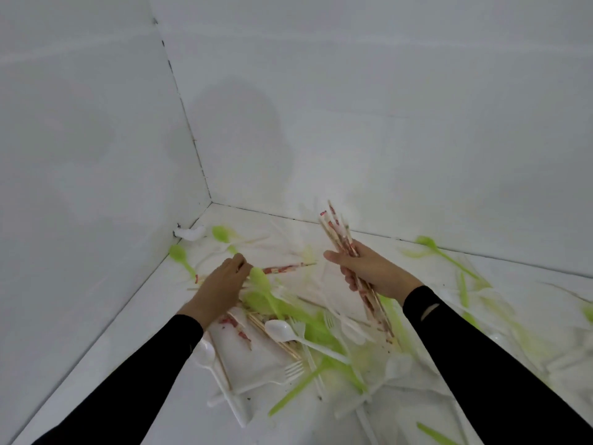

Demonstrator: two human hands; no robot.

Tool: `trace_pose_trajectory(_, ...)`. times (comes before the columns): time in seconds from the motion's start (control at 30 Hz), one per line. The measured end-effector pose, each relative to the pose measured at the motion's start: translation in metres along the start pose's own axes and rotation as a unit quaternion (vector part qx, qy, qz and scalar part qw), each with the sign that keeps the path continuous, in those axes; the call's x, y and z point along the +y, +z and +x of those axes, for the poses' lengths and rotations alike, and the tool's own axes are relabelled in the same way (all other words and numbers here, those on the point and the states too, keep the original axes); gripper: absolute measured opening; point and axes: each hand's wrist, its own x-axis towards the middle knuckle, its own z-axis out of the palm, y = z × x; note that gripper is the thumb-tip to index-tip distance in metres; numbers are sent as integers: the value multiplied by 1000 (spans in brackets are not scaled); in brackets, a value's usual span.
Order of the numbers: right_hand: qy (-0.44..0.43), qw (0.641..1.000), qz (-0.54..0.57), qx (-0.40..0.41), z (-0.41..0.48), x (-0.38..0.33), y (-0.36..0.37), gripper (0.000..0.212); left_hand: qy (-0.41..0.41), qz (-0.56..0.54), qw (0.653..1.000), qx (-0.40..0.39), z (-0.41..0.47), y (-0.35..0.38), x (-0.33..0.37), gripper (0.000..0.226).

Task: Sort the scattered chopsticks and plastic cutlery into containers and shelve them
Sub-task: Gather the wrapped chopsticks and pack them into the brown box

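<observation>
My right hand (369, 271) grips a bundle of wooden chopsticks with red print (340, 232), held upright and slanting, their lower ends reaching down toward the pile. My left hand (221, 284) reaches palm-down into the scattered pile, fingertips curled near a loose red-printed chopstick (285, 268) and a green plastic spoon (260, 281); whether it pinches anything is unclear. More chopsticks (276, 338) lie under white spoons (282, 330), white forks (293, 369) and green cutlery (321, 332) spread over the white surface.
The white surface (154, 364) meets white walls at the left and back, forming a corner (210, 203). Green spoons (178, 253) lie by the left wall, and another green spoon (430, 244) lies at the back right. A small white scrap (191, 234) sits near the corner.
</observation>
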Motion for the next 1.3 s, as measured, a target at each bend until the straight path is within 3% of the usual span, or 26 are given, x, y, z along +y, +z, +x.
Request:
trace_pose_trajectory(0.1,-4,999,50,-21,-17,-3,-5,21,-65,-8,998,-20,4,-19,-2,51)
trace_pose_trajectory(0.2,-26,995,95,-2,-37,-12,-4,30,-113,-3,994,-5,8,-40,1,25)
trace_pose_trajectory(0.37,-109,971,197,81,-69,-32,12,46,-220,-109,969,-22,9,-67,28,29)
trace_pose_trajectory(0.53,-157,971,113,141,-88,-8,33,47,-252,-378,889,62,10,-83,71,23)
trace_pose_trajectory(0.67,-145,970,104,168,-97,30,37,36,-246,-588,766,82,6,-102,102,19)
trace_pose_trajectory(0.73,-145,969,94,174,-100,49,39,36,-248,-630,730,96,0,-104,115,20)
trace_pose_trajectory(0.87,-125,972,47,194,-104,82,40,38,-264,-656,691,148,-11,-98,133,29)
trace_pose_trajectory(0.93,-112,974,34,196,-104,90,38,39,-268,-654,690,155,-16,-93,138,23)
trace_pose_trajectory(1.07,-87,975,12,202,-104,84,36,48,-261,-615,734,121,-29,-78,142,18)
trace_pose_trajectory(1.13,-95,975,36,197,-104,72,37,41,-248,-606,747,112,-33,-73,144,20)
trace_pose_trajectory(1.3,-157,976,47,145,-103,18,47,20,-223,-621,740,129,-27,-93,165,25)
